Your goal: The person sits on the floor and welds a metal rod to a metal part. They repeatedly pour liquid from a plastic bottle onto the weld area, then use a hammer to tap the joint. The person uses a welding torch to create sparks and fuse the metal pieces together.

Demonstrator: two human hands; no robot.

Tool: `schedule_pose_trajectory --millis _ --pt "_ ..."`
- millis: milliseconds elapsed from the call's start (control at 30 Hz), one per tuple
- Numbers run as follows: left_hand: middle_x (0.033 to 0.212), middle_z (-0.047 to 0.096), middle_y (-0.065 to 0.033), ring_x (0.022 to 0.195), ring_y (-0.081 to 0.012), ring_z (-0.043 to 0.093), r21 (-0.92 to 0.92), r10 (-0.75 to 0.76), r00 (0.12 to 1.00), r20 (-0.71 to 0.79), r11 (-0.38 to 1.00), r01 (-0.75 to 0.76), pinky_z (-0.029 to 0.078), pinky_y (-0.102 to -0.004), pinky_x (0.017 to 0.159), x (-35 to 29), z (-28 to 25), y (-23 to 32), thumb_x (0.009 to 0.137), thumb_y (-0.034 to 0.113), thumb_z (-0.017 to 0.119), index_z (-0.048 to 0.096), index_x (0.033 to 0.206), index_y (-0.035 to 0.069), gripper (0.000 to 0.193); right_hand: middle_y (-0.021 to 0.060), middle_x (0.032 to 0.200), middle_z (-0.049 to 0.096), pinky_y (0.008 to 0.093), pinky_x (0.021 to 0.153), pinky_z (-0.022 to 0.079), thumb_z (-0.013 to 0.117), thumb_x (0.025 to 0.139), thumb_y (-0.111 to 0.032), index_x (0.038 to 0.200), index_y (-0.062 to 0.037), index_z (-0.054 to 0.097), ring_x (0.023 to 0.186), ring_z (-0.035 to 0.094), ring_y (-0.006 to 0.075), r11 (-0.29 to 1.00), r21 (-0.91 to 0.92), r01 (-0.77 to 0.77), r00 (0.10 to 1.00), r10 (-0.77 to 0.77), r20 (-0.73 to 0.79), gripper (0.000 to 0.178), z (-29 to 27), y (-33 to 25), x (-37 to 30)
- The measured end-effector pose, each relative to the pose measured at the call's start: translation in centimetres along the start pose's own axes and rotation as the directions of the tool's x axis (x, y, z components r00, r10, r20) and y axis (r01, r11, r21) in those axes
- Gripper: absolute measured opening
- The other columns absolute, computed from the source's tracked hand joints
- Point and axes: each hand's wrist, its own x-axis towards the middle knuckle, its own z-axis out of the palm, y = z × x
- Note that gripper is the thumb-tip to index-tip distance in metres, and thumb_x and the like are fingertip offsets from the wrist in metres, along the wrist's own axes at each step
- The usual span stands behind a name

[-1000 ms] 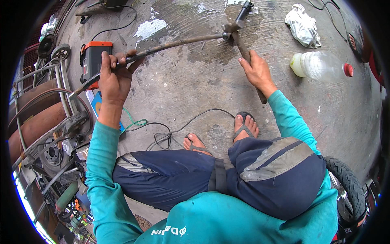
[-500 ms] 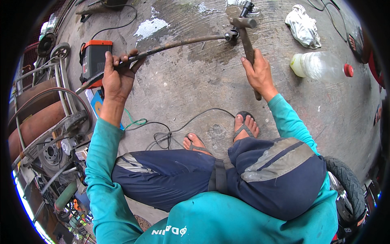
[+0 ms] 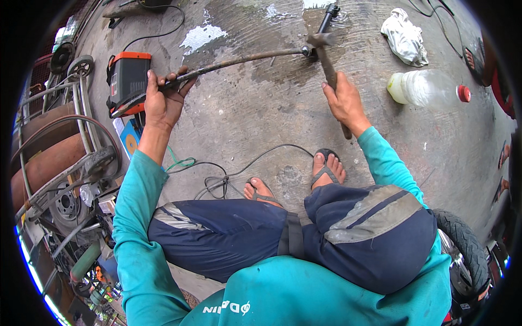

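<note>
My left hand (image 3: 164,104) is closed around a long, curved, rusty metal bar (image 3: 244,57), near its left end. The bar reaches across to the right, its far end at a small round joint (image 3: 306,51). A short dark metal rod (image 3: 325,22) runs up and away from beside that joint. My right hand (image 3: 347,104) grips the wooden-looking handle of a hammer (image 3: 329,66). The hammer's head, slightly blurred, is right over or beside the joint; whether it touches cannot be made out.
An orange-and-black box-shaped machine (image 3: 130,81) stands left, beside a metal trolley (image 3: 84,119) with cylinders. A white cloth (image 3: 405,38) and a clear jug with a red cap (image 3: 429,88) lie right. Cables (image 3: 217,182) cross the floor near my feet. Another person's foot (image 3: 472,58) shows far right.
The hammer head has come down toward me and slightly left, close to the joint. My left hand and the bar have shifted slightly to the right.
</note>
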Motion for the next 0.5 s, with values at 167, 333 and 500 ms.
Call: schedule_pose_trajectory --millis 167,333,500 --pt "0.087 0.069 -0.0085 0.131 -0.0369 0.058 0.022 0.016 1.000 0.018 1.000 -0.016 0.041 -0.0679 0.115 -0.3 0.8 0.1 0.112 0.046 0.040 0.053 0.073 0.014 0.052 0.0303 0.084 0.067 0.0595 0.074 0.048 0.065 0.097 -0.035 0.105 0.0009 0.054 0.083 0.065 0.0519 0.999 0.037 -0.037 0.999 0.035 0.034 0.039 -1.2 -0.3 1.6" --pt "0.088 0.066 -0.0106 0.129 -0.0411 0.059 0.021 0.038 0.999 0.008 0.999 -0.038 0.044 -0.0698 0.111 -0.6 1.7 -0.1 0.111 0.047 0.042 0.050 0.078 0.012 0.049 0.0293 0.083 0.067 0.0589 0.073 0.048 0.065 0.098 -0.034 0.103 -0.0004 0.052 0.082 0.065 0.0514 0.999 -0.041 -0.007 1.000 0.006 -0.029 0.036 -0.3 -0.2 -0.9" --pt "0.089 0.066 -0.0114 0.129 -0.0423 0.059 0.035 0.036 0.999 -0.029 0.999 -0.035 0.044 -0.0698 0.111 -0.7 2.2 0.1 0.111 0.048 0.042 0.050 0.077 0.012 0.050 0.0279 0.084 0.068 0.0594 0.074 0.049 0.064 0.098 -0.033 0.106 -0.0021 0.051 0.082 0.066 0.0503 0.999 -0.023 -0.031 0.999 0.031 0.010 0.034 -0.6 -0.6 -1.0"
